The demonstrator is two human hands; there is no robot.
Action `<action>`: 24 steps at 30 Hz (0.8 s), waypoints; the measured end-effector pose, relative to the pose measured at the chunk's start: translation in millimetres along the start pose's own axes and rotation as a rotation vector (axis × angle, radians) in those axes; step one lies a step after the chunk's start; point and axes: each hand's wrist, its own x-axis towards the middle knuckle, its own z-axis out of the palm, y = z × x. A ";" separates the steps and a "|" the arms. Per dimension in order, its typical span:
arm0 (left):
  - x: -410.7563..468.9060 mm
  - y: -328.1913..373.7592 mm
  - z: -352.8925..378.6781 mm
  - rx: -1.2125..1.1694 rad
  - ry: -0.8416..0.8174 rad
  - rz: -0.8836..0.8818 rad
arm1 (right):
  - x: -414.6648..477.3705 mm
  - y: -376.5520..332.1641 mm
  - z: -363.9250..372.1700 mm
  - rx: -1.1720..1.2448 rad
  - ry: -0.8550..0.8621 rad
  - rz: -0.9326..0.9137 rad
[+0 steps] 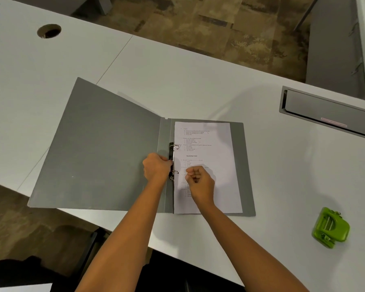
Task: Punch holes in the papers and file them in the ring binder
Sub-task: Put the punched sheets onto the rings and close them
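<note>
One grey ring binder [105,148] lying open flat on white desk [198,81], front cover spread to the left and reaching desk's near edge. Round cable hole [49,31] far left at the back of desk, well apart from binder. At binder spine: black ring mechanism [171,160] w/ two metal rings, upper ring [175,146] and lower ring [174,172]; rings prob. parted a little at the top, too small to be sure. Left hand [156,167] curled over spine just left of mechanism, fingertips touching the black strip between the two rings. Printed papers [215,148] sitting on the right-hand cover, left edge at the rings, heading "Grammar test" legible mid-page, rest of text too fine to read. Right hand [199,180] resting on lower half of papers, just right of lower ring, fingers bunched loosely into a half-fist w/ thumb against index, nothing clearly pinched. Hands near each other, not touching, mechanism between. Further right, grey recessed cable tray [329,110] set in desk at the back. Nearer, at right, green hole punch [330,227] alone on desk, well apart from binder. Patterned brown carpet [219,28] beyond desk.
</note>
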 end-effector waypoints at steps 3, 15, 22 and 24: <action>-1.2 0.8 2.5 0.020 -0.011 -0.028 | 1.0 -0.1 0.3 0.010 0.000 0.022; -17.6 2.2 16.2 -0.189 -0.064 -0.059 | 3.8 -7.5 1.7 0.068 0.012 0.128; -24.7 -5.3 17.6 -0.217 0.002 0.056 | 10.5 -17.9 9.6 0.047 0.087 0.129; -22.6 -10.3 17.0 -0.211 0.028 0.083 | 11.9 -22.6 11.1 0.014 0.105 0.097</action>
